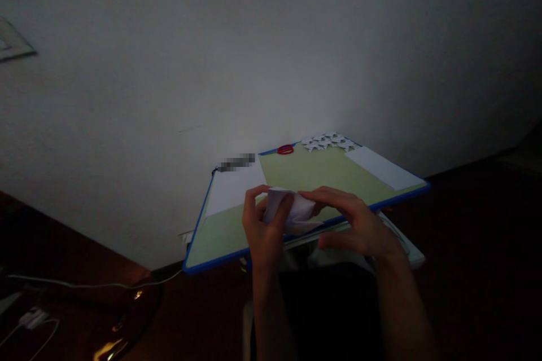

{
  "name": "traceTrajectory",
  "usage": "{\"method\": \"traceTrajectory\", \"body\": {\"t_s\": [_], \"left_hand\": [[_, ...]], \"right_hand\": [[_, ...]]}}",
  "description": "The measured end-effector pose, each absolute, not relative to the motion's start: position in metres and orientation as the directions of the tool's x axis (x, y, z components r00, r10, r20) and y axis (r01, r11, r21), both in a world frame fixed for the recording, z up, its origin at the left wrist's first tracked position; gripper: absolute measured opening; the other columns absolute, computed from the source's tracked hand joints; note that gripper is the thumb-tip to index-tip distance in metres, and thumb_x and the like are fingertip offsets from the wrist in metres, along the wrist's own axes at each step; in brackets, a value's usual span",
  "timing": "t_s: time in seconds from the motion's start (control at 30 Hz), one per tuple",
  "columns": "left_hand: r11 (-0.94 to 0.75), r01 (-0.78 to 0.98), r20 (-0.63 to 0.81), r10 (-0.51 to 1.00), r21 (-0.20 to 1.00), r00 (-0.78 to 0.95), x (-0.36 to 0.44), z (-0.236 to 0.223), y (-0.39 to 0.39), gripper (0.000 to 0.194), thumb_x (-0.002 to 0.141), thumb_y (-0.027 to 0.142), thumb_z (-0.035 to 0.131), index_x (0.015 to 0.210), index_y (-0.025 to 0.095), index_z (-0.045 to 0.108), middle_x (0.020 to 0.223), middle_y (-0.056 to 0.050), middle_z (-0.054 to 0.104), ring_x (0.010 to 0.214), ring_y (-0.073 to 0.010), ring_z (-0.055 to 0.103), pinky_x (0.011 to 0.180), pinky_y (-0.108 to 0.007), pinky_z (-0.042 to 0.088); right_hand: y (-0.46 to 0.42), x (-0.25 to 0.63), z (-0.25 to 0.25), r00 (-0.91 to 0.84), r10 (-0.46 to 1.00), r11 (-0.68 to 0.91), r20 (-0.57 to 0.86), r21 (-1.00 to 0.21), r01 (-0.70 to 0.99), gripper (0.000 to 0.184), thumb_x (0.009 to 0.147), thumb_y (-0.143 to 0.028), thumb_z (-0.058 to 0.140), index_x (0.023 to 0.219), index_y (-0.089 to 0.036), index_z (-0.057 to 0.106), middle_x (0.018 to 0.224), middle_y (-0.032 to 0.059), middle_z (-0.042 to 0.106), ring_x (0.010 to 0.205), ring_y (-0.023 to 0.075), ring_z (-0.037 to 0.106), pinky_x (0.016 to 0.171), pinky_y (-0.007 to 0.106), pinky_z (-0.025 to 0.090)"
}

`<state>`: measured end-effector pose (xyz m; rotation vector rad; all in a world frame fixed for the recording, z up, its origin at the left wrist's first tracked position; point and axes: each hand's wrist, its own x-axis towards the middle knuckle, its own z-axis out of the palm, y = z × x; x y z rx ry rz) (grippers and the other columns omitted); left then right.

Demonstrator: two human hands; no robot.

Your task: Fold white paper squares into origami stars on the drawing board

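My left hand (266,231) is closed on a piece of folded white paper (300,208), thumb across its front and fingers at the back. The paper has a raised upright part and a pointed flap sticking out low on the right. My right hand (359,223) touches the paper's right side with its fingertips; its thumb is held apart, below the flap. Part of the right fingers is hidden behind the paper. Both hands are above the near edge of a small pale green table (313,172) with a blue rim.
Several small folded white paper pieces (328,141) lie at the table's back. Red-handled scissors (285,149) lie left of them. White sheets rest at the left (237,183) and right (385,168). A pixelated strip is at the back left. A wall (254,56) stands behind; a cable (105,285) runs low left.
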<state>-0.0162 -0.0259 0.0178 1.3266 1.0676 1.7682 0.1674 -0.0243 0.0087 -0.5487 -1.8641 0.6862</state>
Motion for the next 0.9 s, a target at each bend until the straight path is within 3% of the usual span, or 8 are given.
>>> {"method": "traceTrajectory", "body": {"t_s": [0.13,0.3,0.47,0.63,0.9], "left_hand": [[-0.454,-0.033,0.432,0.866,0.891,-0.25,-0.015,0.019,-0.027,0.04,0.074,0.031,0.084,0.102,0.024,0.056,0.071,0.004,0.07,0.06,-0.0137,0.068,0.052,-0.019,0.05],[-0.465,0.006,0.451,0.856,0.885,-0.254,-0.014,0.02,-0.03,0.036,0.079,0.034,0.081,0.104,0.024,0.057,0.07,0.003,0.07,0.059,-0.0138,0.067,0.049,-0.018,0.048],[-0.493,0.053,0.494,0.851,0.868,-0.179,-0.016,0.02,-0.033,0.038,0.084,0.038,0.076,0.116,0.023,0.063,0.081,-0.001,0.074,0.058,-0.0124,0.066,0.048,-0.018,0.048],[-0.554,0.001,0.552,0.829,0.832,-0.086,-0.016,0.015,-0.028,0.05,0.081,0.034,0.08,0.127,0.023,0.063,0.102,-0.006,0.076,0.079,-0.0166,0.072,0.066,-0.025,0.059],[-0.579,0.139,0.593,0.799,0.803,-0.095,-0.019,0.014,-0.026,0.034,0.085,0.035,0.075,0.117,0.023,0.074,0.103,-0.007,0.078,0.079,-0.0167,0.072,0.067,-0.026,0.058]], "right_hand": [[-0.02,0.157,0.008,-0.249,0.688,0.713,0.681,-0.698,0.062,0.037,0.088,-0.034,0.076,0.124,-0.028,0.071,0.105,0.0054,0.073,0.091,0.0189,0.068,0.083,0.035,0.054],[-0.014,0.147,0.005,-0.142,0.719,0.692,0.68,-0.721,0.049,0.023,0.089,-0.031,0.075,0.111,-0.027,0.077,0.099,0.005,0.076,0.09,0.0194,0.07,0.078,0.033,0.057],[-0.011,0.142,0.004,0.018,0.751,0.66,0.66,-0.751,0.008,0.019,0.086,-0.032,0.076,0.103,-0.023,0.078,0.093,0.0046,0.076,0.081,0.0181,0.07,0.072,0.031,0.059],[-0.01,0.141,0.004,0.161,0.767,0.639,0.621,-0.764,-0.094,0.021,0.086,-0.028,0.076,0.106,-0.025,0.078,0.096,0.003,0.075,0.085,0.018,0.07,0.075,0.03,0.06],[-0.013,0.144,0.008,0.107,0.737,0.672,0.667,-0.74,-0.015,0.02,0.091,-0.026,0.069,0.109,-0.023,0.076,0.092,0.0036,0.068,0.084,0.0172,0.064,0.07,0.027,0.055]]}}
